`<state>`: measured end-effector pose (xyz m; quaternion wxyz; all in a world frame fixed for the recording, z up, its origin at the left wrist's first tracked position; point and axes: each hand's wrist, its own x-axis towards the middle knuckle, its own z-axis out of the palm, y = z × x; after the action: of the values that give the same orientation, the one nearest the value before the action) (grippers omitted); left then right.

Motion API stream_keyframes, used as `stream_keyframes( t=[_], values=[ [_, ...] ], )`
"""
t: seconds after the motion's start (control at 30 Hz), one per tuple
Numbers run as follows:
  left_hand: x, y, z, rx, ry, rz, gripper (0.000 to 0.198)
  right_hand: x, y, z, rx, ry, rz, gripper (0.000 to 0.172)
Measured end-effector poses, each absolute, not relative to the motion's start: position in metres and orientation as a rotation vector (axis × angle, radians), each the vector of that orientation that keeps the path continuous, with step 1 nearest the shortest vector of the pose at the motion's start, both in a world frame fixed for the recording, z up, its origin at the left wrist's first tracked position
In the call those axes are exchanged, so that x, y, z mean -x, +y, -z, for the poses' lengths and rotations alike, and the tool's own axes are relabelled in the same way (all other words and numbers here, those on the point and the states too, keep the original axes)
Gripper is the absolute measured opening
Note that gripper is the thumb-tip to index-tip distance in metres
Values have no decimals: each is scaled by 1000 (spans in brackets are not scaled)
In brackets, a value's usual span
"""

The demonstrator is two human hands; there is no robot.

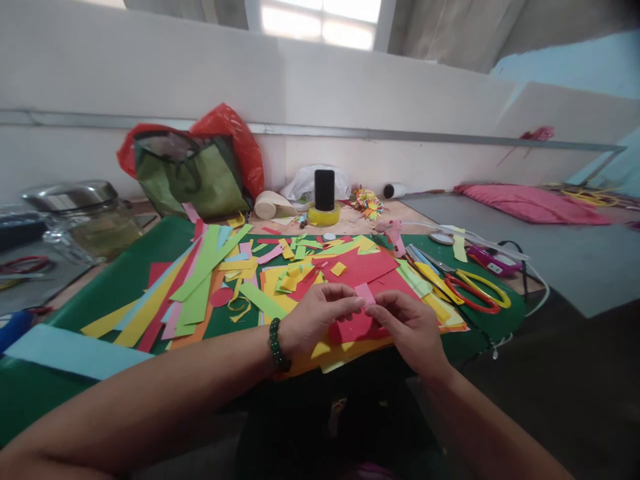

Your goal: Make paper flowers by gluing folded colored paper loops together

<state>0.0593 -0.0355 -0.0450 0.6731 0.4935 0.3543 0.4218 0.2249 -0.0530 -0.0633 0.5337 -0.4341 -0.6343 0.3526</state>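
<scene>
Pink paper piece (365, 293): was pinched by left hand (315, 319) and right hand (407, 328) together. Risks judged: slip from grip, loss among coloured scraps (295, 273) beneath; uneven pull could tear it.

Daylight falls through a high window (320, 17) onto a white wall (350, 87) whose metal rail (425, 138) runs behind the table's (346, 224) far edge.

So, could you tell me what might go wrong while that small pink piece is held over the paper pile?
The pink piece, pinched between the left hand and right hand, could slip and vanish among the loose scraps. The sheets under the wrists seem to overhang the mat edge, so a nudge might slide them off.
</scene>
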Motion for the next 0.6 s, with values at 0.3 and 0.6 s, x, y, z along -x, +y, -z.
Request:
stream_keyframes(
  t=[0.3,0.6],
  values=[
    [-56,-47,32,-1645,818,-823,15,-244,-60,59,1059,-1665,-586,32],
    [-21,-57,33,-2536,1118,-541,9,-343,32,29,1559,-1905,-112,45]
  ],
)
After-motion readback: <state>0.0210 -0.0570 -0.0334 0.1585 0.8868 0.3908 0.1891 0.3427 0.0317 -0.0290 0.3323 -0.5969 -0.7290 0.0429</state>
